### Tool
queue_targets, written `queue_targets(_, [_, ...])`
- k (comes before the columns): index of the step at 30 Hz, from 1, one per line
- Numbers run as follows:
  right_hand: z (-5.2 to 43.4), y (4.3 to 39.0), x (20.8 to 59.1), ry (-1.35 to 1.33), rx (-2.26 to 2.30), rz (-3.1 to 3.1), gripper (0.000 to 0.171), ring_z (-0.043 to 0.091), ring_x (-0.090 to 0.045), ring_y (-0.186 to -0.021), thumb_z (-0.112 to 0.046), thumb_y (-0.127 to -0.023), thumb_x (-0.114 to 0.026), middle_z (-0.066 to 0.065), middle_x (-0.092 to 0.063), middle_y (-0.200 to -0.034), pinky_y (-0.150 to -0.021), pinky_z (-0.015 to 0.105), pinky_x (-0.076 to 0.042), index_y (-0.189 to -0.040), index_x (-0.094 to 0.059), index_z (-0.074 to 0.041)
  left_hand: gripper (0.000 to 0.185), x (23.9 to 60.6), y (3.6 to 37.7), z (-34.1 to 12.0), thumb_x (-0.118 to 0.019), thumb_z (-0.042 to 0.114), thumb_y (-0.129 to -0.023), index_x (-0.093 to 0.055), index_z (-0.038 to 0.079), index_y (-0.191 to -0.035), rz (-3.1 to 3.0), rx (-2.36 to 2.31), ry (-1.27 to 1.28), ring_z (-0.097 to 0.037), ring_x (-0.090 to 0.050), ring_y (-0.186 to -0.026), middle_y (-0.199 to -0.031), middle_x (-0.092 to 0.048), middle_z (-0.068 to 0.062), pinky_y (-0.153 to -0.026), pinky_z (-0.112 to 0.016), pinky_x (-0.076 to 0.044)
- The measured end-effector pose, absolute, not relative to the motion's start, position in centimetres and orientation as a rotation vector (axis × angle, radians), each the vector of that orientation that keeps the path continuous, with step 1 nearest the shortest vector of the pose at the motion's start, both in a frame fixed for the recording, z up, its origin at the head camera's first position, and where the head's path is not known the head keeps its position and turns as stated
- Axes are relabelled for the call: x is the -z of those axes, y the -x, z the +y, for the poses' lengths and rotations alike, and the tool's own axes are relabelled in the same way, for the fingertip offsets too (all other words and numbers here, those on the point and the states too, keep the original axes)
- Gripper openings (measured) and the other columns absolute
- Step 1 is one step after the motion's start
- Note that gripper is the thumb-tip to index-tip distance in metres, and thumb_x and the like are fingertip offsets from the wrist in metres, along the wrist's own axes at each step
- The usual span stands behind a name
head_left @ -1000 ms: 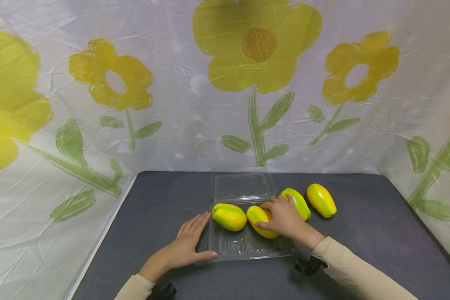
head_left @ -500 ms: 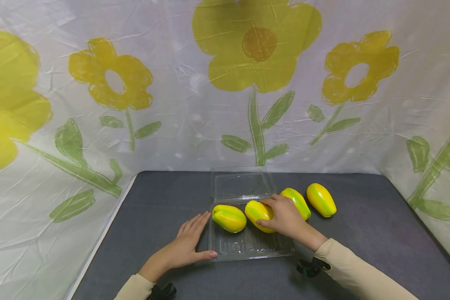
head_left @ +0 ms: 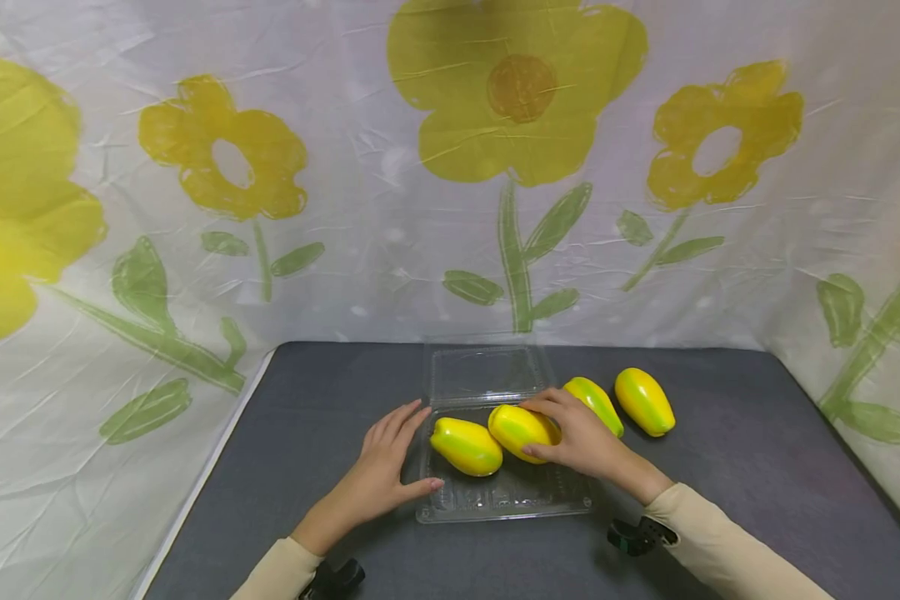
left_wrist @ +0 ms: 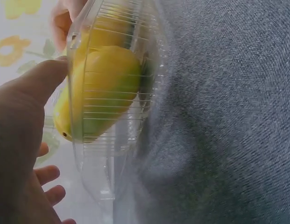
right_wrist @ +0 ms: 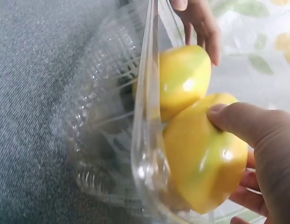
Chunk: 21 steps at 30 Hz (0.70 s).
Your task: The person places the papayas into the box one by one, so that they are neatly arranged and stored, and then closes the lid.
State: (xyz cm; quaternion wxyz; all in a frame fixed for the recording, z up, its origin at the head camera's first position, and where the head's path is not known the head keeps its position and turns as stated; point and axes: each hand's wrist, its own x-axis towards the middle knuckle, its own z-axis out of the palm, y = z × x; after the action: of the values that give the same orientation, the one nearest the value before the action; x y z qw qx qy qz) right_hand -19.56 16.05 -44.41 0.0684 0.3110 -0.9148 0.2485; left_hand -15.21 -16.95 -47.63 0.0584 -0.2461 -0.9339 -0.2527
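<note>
A clear plastic clamshell box point(head_left: 504, 500) lies open on the dark grey table, its lid point(head_left: 486, 372) flat behind it. Two yellow-green papayas lie in the tray: the left papaya point(head_left: 465, 447) point(left_wrist: 100, 91) and the right papaya point(head_left: 521, 432) point(right_wrist: 205, 170). My right hand point(head_left: 581, 437) grips the right papaya, thumb point(right_wrist: 240, 123) on its near side. My left hand point(head_left: 386, 471) rests open against the tray's left wall, thumb point(left_wrist: 39, 84) touching the rim. Two more papayas point(head_left: 594, 404) point(head_left: 645, 401) lie on the table to the right of the box.
The grey table point(head_left: 742, 475) is ringed by a white cloth printed with yellow flowers point(head_left: 521, 92), rising at the back and both sides. Its left edge point(head_left: 210, 475) runs diagonally. Black wrist-camera mounts point(head_left: 633, 535) show under both sleeves.
My right hand has slid its papaya left and farther back in the tray, against the left one, which shifted slightly. My left hand moved a little forward along the tray's side.
</note>
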Motion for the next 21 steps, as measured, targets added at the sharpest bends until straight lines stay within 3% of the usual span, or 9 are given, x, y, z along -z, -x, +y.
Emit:
queue_targets(8, [16.61,19.61,44.57,-0.990,-0.761,-2.708,0.057,0.018,-0.063,-0.109,-0.039,-0.080,-0.082,-0.002,-0.064,-0.121,-0.089,0.042,-0.054,-0.130,-0.065,-0.019,0.100,47.91,15.04,-16.78,-0.075,0.053,-0.083,-0.023,0.014,-0.158,-2.886,0.795,0.725,-0.038,-0.022,-0.150,-0.165,-0.022,-0.012,-0.115,-0.070,-0.019])
queue_targets(21, [16.73,20.47,45.41,-1.015,-0.761,-2.752,0.059,0.026,-0.061,-0.119,-0.031,-0.082,-0.081,0.003,-0.063,-0.130,-0.098,0.048,-0.051,-0.135,-0.061,-0.014,0.097,47.84,14.69,-16.91,-0.068,0.059,-0.086,-0.021,0.016,-0.159,-2.946,0.805,0.695,-0.039,-0.020,-0.151,-0.166,-0.019,-0.009,-0.116,-0.070,-0.018])
